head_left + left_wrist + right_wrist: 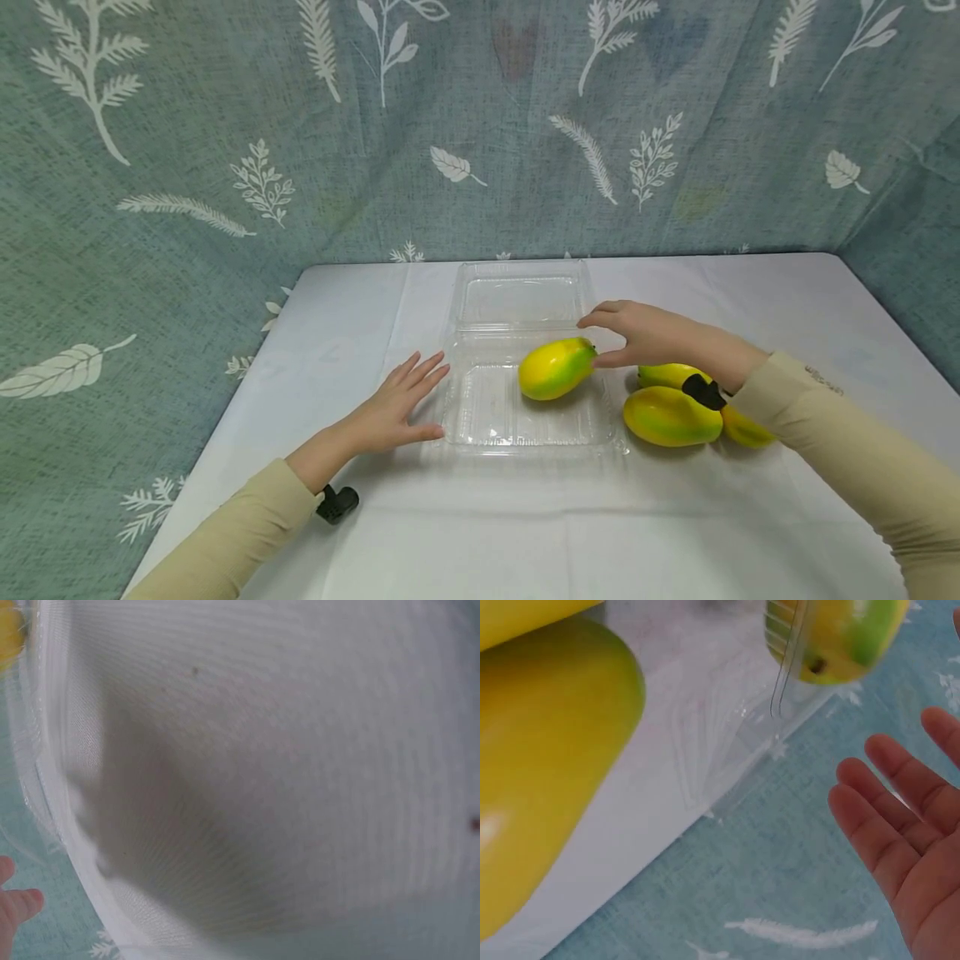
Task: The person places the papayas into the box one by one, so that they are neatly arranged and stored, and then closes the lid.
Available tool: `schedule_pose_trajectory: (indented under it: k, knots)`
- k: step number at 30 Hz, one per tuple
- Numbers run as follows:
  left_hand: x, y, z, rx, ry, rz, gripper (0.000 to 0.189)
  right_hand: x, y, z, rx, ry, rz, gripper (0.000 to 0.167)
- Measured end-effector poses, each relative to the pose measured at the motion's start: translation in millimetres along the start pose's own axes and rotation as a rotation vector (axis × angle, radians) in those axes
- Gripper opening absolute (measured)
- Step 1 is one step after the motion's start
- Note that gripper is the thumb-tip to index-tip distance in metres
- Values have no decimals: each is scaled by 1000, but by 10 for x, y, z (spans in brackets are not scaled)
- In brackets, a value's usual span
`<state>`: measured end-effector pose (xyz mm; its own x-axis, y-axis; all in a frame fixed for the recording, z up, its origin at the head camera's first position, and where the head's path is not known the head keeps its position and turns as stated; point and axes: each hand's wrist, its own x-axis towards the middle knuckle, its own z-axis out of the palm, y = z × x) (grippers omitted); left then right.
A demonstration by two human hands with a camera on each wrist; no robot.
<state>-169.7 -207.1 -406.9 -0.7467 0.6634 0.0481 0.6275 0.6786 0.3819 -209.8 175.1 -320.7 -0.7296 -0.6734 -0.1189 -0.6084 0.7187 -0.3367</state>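
Shows a clear hinged plastic container (480,412), open, lid (522,300) lying back toward the far edge of the white-covered table (562,542). Holds one glossy yellow-green oval fruit (555,370), stem end toward the far right corner. Has three similar yellow-green fruits (671,418) clustered beside, toward the right edge.

One yellow-green fruit (555,369) sits in the open clear container (483,417). The left hand (393,408) is beside the container. The right hand (651,333) is beside this fruit.
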Motion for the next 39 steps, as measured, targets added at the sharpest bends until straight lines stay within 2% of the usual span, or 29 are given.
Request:
schedule_pose_trajectory:
  k: [9, 18, 26, 34, 39]
  knots:
    - [-4, -9, 8, -1, -15, -15, 86, -320, 40, -49, 25, 40, 87, 51]
    - [6, -9, -3, -14, -32, -42, 85, -667, 50, 7, 34, 59, 144, 50]
    - [-6, -6, -12, -23, -14, -35, 84, -833, 84, 141, 44, 65, 124, 52]
    - [2, 11, -12, -23, -24, -46, 85, -935, 119, 293, -3, 137, 58, 49]
    - [6, 7, -2, -21, -22, -41, 85, -973, 117, 385, 8, 150, 68, 47]
